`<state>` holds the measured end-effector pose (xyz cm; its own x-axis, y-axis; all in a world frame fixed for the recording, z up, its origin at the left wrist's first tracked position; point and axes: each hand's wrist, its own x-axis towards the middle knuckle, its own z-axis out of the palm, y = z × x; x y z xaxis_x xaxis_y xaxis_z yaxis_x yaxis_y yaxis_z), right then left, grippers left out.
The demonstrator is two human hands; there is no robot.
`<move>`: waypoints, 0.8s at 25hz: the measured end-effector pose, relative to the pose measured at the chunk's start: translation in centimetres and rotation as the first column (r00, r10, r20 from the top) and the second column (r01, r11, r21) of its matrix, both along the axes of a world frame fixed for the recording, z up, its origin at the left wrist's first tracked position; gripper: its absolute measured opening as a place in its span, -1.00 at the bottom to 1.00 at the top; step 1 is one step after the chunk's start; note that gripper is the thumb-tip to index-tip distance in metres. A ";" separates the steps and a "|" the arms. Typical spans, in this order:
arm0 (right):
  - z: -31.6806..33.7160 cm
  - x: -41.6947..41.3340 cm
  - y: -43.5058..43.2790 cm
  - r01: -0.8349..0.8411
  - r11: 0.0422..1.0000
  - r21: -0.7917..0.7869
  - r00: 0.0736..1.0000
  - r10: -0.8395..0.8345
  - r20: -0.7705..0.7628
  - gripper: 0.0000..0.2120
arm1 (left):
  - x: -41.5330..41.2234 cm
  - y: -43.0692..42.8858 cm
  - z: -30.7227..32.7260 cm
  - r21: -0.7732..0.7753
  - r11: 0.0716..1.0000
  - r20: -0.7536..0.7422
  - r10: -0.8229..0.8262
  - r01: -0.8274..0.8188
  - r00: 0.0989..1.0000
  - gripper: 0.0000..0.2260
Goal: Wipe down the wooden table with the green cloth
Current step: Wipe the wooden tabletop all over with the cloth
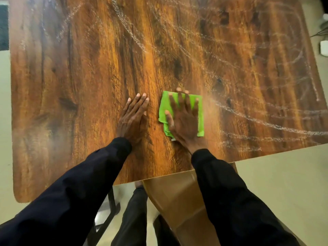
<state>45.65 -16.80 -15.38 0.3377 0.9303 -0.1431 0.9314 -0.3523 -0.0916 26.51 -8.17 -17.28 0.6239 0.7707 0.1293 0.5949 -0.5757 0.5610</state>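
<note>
The wooden table (79, 71) fills most of the view, its dark-grained top streaked with whitish curved wet marks across the middle and right. A folded green cloth (164, 107) lies flat near the table's front middle. My right hand (184, 119) presses down on it, palm flat and fingers spread over the cloth. My left hand (133, 116) rests flat on the bare wood just left of the cloth, fingers together, holding nothing. Both arms wear dark sleeves.
A brown chair (177, 201) stands under the table's front edge, between my arms. My legs and a dark table leg (108, 208) show below the edge. Pale floor surrounds the table. White objects (324, 47) and a cable lie on the floor at far right.
</note>
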 end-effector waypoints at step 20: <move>-0.9 5.6 -15.4 -0.352 0.936 0.004 0.936 0.352 0.003 -0.36 | 1.0 -12.5 -0.5 0.079 0.989 -0.064 0.134 -0.129 0.989 -0.57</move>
<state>51.24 -32.23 -16.24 -0.0109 0.9903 -0.1383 0.9959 -0.0016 -0.0903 27.47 -20.71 -17.82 0.5272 0.8365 0.1494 0.7038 -0.5284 0.4748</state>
